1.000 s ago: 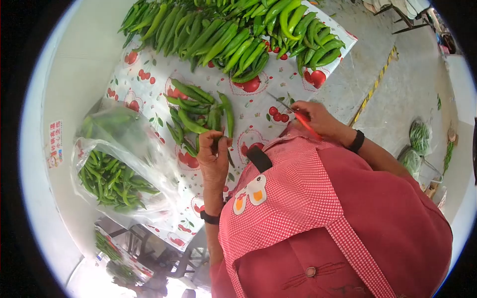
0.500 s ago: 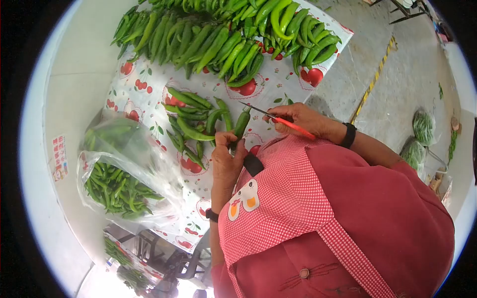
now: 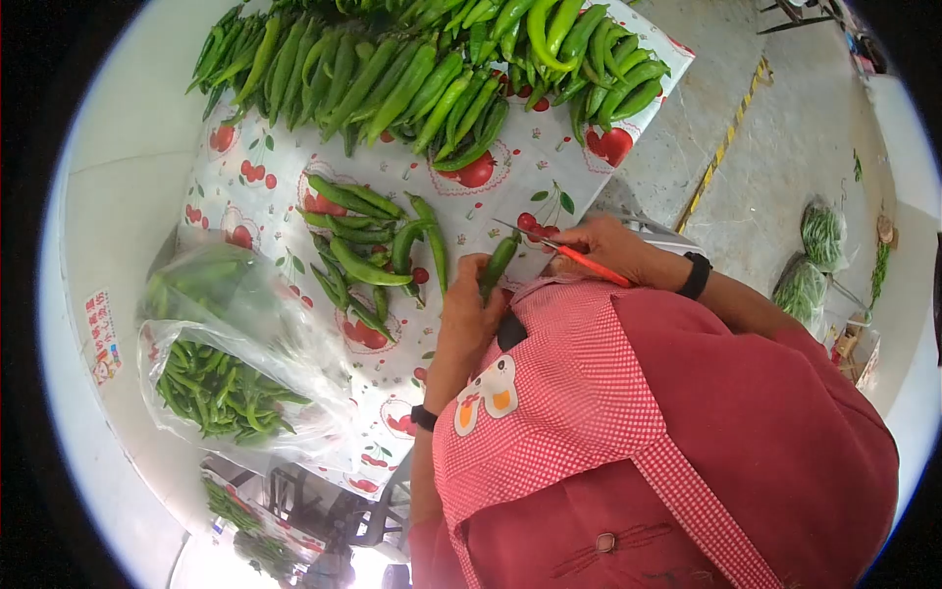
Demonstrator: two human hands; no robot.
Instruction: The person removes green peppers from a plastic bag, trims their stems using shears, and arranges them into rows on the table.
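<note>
My left hand (image 3: 474,299) is closed round a green pepper (image 3: 501,262), whose stem end points up and to the right. In my right hand (image 3: 610,249) is a pair of scissors with red handles (image 3: 593,263); their thin metal blades reach left, close to the stem end of that pepper. Left of my left hand, a small loose pile of green peppers (image 3: 360,263) lies on the cherry-patterned tablecloth (image 3: 451,211). Long rows of green peppers (image 3: 392,83) cover the far side of the table.
A clear plastic bag of green peppers (image 3: 221,378) sits at the table's left edge. Bagged green produce (image 3: 822,236) rests on the floor at the right, beyond a yellow-black floor stripe (image 3: 724,147). Dark stools (image 3: 368,520) stand below the table.
My left hand and its pepper have shifted right. The scissors' blades have dropped slightly and moved right with my right hand. The view has shifted a little, so the table appears further left.
</note>
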